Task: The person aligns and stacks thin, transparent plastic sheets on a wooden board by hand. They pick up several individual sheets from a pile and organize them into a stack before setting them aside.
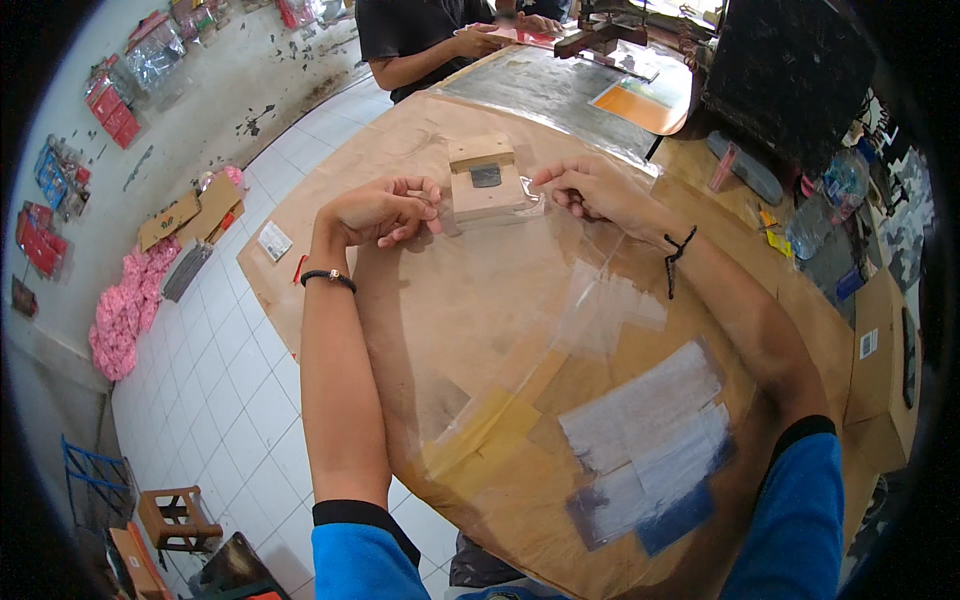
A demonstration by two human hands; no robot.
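A pale wooden block [490, 198] with a raised bar at its far side and a dark grey inset patch [486, 176] lies on the brown-covered table, between my two hands. My left hand [392, 212] is just left of the block, its fingers bent into a pinch; what they hold, if anything, is too thin to make out. To the right, my right hand [598, 196] has its fingers curled and its index reaching toward the block. Glinting clear plastic film [531, 192] shows at its fingertips, along the block's right edge.
Stacks of clear plastic sleeves [645, 425] and a yellowish sheet [485, 435] lie nearer me. Beyond stand a metal-topped table [540, 95] with a press and a person in a dark shirt [415, 40]. A cardboard box [880, 370] stands right; a stool [178, 517] stands lower left.
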